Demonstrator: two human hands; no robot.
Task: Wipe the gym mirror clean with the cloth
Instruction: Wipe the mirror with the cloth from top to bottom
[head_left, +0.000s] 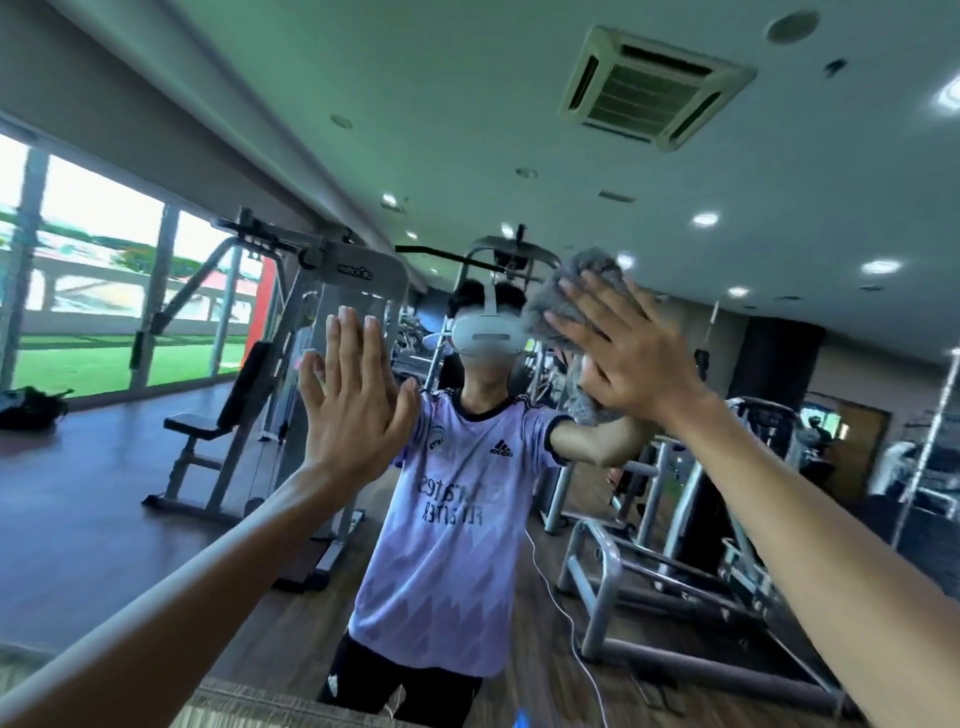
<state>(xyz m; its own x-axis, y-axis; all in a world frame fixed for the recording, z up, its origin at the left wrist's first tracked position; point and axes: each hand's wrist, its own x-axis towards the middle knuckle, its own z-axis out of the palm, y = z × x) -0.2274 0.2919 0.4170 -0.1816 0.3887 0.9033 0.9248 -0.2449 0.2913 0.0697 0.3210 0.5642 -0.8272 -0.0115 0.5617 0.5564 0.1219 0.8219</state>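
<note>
At the left of the mirror (467, 130), the left hand (353, 405) lies flat, grip wide, holding nothing. Further right on the mirror, the right hand (623, 353) presses the grey cloth (587, 280) with straight fingers. Wiping seems underway; the share left is unclear.

Both arms are extended forward. The left hand (353, 400) is held flat, fingers straight and together; the right hand (631, 358) is held higher, fingers spread.

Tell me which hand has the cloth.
The right hand: it presses the grey cloth flat against the mirror. The left hand lies bare on the mirror, holding nothing.
</note>
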